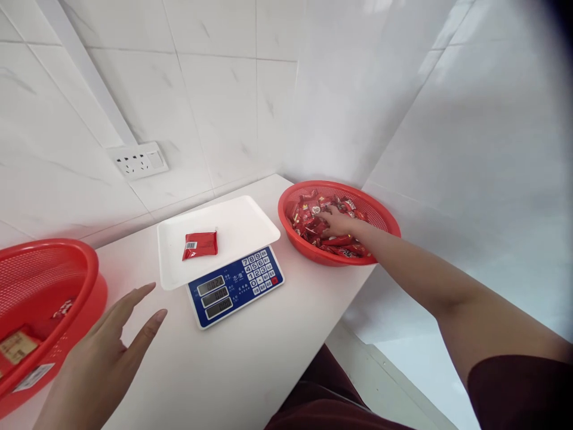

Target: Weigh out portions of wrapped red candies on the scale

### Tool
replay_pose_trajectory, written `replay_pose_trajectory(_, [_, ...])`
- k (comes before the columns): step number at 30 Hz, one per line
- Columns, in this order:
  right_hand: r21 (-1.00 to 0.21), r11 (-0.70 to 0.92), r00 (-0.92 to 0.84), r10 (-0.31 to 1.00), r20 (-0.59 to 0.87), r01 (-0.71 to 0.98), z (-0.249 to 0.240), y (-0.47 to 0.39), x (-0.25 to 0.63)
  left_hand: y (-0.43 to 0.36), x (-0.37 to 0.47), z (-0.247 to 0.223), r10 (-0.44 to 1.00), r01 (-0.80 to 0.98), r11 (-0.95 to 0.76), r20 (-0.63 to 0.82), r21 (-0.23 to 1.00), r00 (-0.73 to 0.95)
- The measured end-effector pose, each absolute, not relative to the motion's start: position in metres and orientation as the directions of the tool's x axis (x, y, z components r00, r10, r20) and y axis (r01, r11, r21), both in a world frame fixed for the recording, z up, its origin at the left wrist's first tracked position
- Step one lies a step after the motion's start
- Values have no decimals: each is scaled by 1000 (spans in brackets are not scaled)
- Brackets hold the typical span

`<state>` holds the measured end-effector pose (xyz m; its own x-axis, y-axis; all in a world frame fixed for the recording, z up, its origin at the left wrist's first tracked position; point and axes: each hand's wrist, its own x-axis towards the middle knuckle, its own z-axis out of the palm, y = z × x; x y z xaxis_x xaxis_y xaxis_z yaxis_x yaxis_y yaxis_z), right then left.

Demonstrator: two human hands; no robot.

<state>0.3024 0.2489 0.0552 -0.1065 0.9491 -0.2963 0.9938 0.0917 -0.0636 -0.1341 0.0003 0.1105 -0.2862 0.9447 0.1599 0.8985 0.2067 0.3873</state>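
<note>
My left hand (107, 352) hovers over the white table, between the left red basket (87, 269) and the scale. Its thumb and fingers are apart and hold nothing. On the white weighing tray (242, 230) of the digital scale (237, 286) lies one red packet (201, 245) with a barcode label. My right hand (335, 223) reaches into the right red basket (380, 224), among many small red wrapped packets (308, 218). Its fingers look spread and touch the packets; the fingertips are partly hidden among them.
The left basket holds a few packets, one with a yellowish panel (18, 347). A wall socket (138, 160) sits on the tiled wall behind the table (268, 352). The right basket stands at the table's right edge, close to the wall corner.
</note>
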Motion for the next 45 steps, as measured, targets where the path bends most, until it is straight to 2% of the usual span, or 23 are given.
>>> replay_pose_trajectory(3, [-69,106,-121,958,-260,992,55,250,300,1,-133,114,938,904,303,71,300,-338])
replay_pose_trajectory(6, [-133,150,-180,949,-260,980,58,248,298,2,-132,117,950,924,270,84,269,-302])
replay_pose_trajectory(10, [-252,122,-177,961,-211,960,68,245,303,1,-131,118,957,941,239,106,240,-270])
replay_pose_trajectory(16, [-503,-22,-16,997,-72,864,90,237,316,-1,-131,117,964,945,223,92,241,-251])
replay_pose_trajectory(20, [-670,-82,62,997,-54,738,103,225,310,-2,-131,116,964,935,226,73,273,-255])
replay_pose_trajectory(23, [-860,-96,98,994,-53,502,113,217,296,-3,-128,117,962,924,231,72,304,-265])
replay_pose_trajectory(25, [-937,-90,93,994,-62,337,119,213,281,-5,-126,118,961,921,221,89,319,-262])
replay_pose_trajectory(31, [-993,-47,-175,982,-65,108,125,202,202,-13,-121,121,968,920,144,141,364,-208])
replay_pose_trajectory(36, [-986,-109,-444,882,-156,129,115,192,127,-19,-122,126,960,907,153,158,392,-231])
replay_pose_trajectory(38, [-981,-98,-483,859,-169,169,110,192,107,-21,-123,129,958,903,161,157,399,-240])
replay_pose_trajectory(42, [-958,47,-460,883,-92,282,106,196,88,-24,-125,135,955,892,181,141,415,-260])
replay_pose_trajectory(45, [-953,88,-460,886,-57,289,105,198,83,-26,-125,137,950,878,198,136,437,-282])
